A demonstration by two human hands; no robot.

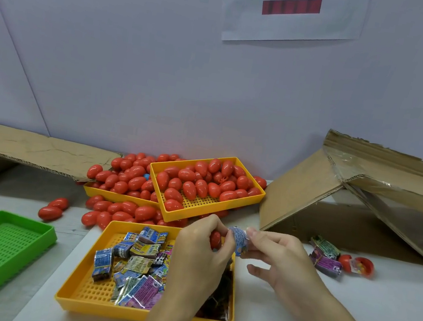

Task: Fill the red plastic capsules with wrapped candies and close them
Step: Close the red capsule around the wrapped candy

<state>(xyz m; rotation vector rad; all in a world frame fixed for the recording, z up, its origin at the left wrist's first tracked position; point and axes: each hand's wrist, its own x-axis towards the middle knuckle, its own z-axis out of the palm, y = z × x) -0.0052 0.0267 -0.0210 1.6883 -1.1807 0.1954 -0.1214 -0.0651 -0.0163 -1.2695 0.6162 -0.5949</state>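
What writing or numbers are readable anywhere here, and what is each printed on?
"6": white tag on the purple candy packet in the near yellow tray.
"6": white tag on the purple packet lying loose on the table at right.
Paper sign on the wall: large dark characters cut off by the top edge, unreadable; the red bar below them is blurred.
Other wrapper print: too small to read.

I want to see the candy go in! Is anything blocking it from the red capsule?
Nothing visible does. Both hands, left and right, hold the blue wrapped candy right beside the red capsule in the left hand.
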